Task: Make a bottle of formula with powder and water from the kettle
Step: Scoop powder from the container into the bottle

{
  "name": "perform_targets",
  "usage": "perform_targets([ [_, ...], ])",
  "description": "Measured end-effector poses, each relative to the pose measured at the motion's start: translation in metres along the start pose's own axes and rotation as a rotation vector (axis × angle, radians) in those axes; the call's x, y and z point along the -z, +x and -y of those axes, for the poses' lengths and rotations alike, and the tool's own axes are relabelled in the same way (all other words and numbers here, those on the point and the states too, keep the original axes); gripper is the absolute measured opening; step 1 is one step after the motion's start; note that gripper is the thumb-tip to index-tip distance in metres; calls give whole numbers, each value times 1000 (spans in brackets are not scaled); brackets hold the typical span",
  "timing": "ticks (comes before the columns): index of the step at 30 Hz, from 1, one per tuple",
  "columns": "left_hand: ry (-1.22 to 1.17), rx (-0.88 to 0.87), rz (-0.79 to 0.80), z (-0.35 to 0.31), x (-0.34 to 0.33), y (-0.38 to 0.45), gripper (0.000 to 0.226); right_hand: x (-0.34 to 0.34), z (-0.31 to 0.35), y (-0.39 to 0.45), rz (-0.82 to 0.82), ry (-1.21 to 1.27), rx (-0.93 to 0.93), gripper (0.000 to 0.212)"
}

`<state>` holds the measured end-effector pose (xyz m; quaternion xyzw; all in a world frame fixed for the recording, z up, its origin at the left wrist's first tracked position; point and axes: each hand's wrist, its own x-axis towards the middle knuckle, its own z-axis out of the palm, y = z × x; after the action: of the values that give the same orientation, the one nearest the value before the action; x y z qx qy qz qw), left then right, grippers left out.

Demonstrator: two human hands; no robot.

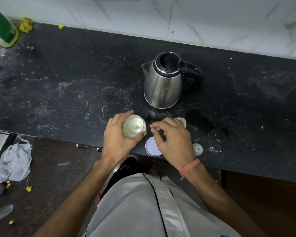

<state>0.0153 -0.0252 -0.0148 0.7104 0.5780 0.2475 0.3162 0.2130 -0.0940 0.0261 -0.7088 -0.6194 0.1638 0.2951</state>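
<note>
1. Head view, the step in hand: your left hand (117, 137) is wrapped round a small clear jar heaped with white formula powder (134, 126), its mouth open, near the front edge of the black speckled stone desk (58, 79). I judge this to be the scooping stage: powder is exposed, and no water has visibly gone anywhere yet.

2. Fingers: your left fingers curl round the jar's wall and grip it. Your right hand (172, 139) hangs just beside the jar with thumb and forefinger pressed together at the tips; whether they pinch a scoop or anything else I cannot tell, as nothing clear shows between them.

3. The task's things: a pale green shape, possibly a scoop, lies half sunk in the powder. The round white lid (152, 147) lies flat on the desk under your right hand. Behind that hand sits a small white-rimmed clear container (181, 121), likely the bottle, mostly hidden. A small white dome-shaped cap (197, 149) lies to the right. The stainless steel electric kettle with black lid and handle (162, 82) stands upright further back, lid closed, spout to the left.

4. Next move, as I judge it: reach into the jar for the scoop, level it, and carry it across to the container. Keep the jar steady; it is heaped, and powder will spill easily.
</note>
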Motion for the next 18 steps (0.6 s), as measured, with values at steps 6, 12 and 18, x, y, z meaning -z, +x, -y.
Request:
perform_targets([
  [6, -7, -31, -5, -8, -5, -11, 84, -11, 23, 15, 136, 10, 22, 15],
  [12, -84, 33, -12, -15, -6, -18, 106, -15, 37, 23, 239, -273, 80, 22],
  [18, -151, 50, -90, -9, -13, -24, 117, -12, 44, 34, 356, -368, 38, 27],
])
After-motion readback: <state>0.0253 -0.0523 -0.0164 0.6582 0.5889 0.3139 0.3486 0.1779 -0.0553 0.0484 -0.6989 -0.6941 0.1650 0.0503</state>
